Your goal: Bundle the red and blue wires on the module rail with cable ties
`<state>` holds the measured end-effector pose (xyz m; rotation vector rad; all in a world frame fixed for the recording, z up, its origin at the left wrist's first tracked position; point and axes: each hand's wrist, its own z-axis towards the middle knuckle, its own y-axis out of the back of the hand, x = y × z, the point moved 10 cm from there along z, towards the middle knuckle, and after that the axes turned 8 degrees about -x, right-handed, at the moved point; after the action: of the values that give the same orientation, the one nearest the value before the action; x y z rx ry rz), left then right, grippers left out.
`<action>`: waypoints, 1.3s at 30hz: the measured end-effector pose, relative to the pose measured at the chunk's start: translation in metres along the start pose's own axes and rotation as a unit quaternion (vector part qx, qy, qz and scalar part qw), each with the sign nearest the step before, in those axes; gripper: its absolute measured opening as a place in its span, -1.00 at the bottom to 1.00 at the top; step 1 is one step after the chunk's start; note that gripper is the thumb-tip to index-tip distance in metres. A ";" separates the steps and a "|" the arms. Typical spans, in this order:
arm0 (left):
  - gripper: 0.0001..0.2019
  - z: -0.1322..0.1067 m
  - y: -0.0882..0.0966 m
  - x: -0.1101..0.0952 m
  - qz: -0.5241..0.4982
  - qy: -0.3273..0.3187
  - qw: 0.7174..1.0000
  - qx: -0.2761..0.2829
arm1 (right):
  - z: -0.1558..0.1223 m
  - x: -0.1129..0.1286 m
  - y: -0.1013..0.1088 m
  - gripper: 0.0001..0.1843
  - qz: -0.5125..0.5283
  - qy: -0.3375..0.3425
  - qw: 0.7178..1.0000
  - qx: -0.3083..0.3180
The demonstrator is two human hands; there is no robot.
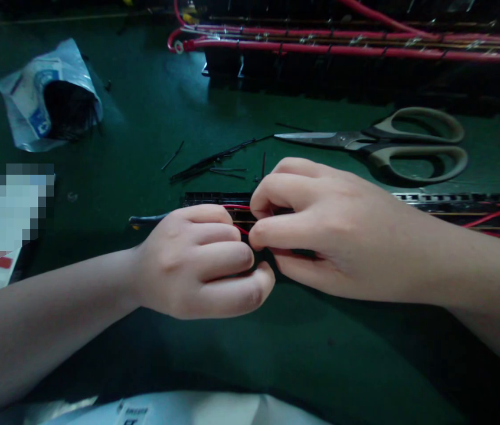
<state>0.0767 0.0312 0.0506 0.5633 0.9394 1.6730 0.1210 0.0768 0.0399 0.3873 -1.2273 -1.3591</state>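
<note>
Black strip (pixel 442 213) with red wires (pixel 493 215) lay across the green tabletop (pixel 303 348), left hand (pixel 203 262) and right hand (pixel 320 227) close together over its left part. Left fingers were curled with tips mostly hidden, right thumb and index bent close together beside the red wires; couldn't tell if either hand was pinching anything. Just beyond the hands sat loose black ties (pixel 214 160) and scissors (pixel 342 140), blades pointing left, with an open plastic bag (pixel 26 94) of dark strands farther left.
</note>
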 end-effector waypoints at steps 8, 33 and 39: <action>-0.92 0.000 -0.001 0.000 -0.001 -0.006 1.000 0.008 | 0.001 0.000 0.000 -0.80 0.001 -0.001 1.000 -0.002; -0.86 -0.002 -0.004 0.006 -0.014 0.028 0.999 0.005 | 0.000 0.000 0.000 -0.76 0.004 -0.012 1.000 0.006; -0.89 -0.003 -0.005 0.005 -0.016 0.023 1.000 0.008 | 0.001 -0.001 -0.001 -0.78 0.013 -0.017 1.000 0.008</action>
<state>0.0755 0.0360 0.0444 0.5203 0.9897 1.6580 0.1204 0.0776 0.0394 0.3593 -1.2686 -1.3389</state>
